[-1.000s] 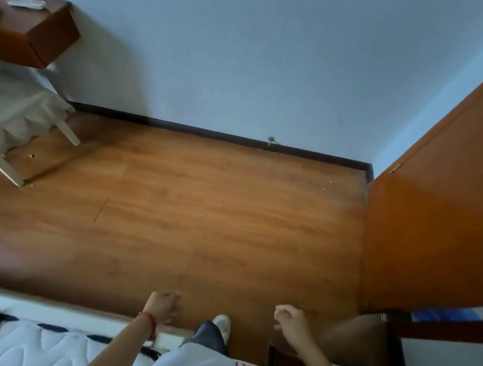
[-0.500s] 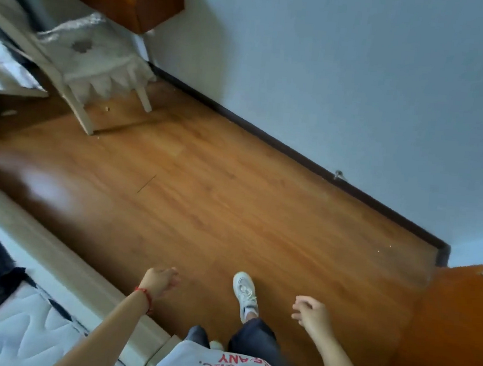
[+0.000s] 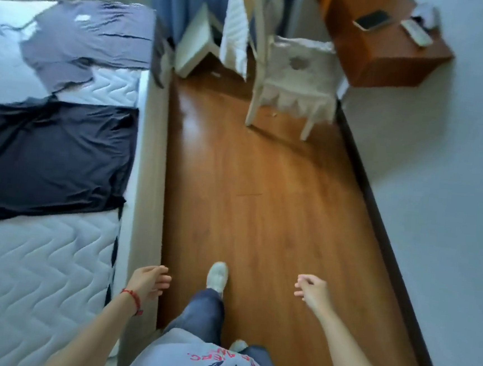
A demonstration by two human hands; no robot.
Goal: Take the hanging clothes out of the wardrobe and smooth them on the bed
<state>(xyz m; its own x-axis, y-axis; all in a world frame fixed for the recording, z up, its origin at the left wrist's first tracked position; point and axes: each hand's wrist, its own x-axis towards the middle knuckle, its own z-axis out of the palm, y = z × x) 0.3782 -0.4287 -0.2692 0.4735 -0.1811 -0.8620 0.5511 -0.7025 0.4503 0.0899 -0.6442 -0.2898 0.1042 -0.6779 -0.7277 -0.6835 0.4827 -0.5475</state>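
The bed [image 3: 38,258] with a white quilted mattress fills the left side. A dark navy T-shirt [image 3: 49,157] lies spread flat on it. Farther up the bed lies a grey T-shirt [image 3: 86,41] with a hanger hook showing at its left. My left hand [image 3: 148,281], with a red thread on the wrist, hangs beside the bed's beige side rail, fingers loosely curled and holding nothing. My right hand [image 3: 311,291] hovers over the wooden floor, fingers loosely bent, holding nothing. The wardrobe is out of view.
A wooden floor strip [image 3: 262,199] runs between the bed and the wall. At its far end stand a cream chair [image 3: 296,79], a white panel [image 3: 194,44] against blue curtains, and a brown desk [image 3: 392,50] with a phone and a remote. My feet stand at the bottom centre.
My view has swung left, away from the wardrobe door and wall, along the floor toward the bed. The bed and both shirts have come into view. Both hands stay low and hold nothing.
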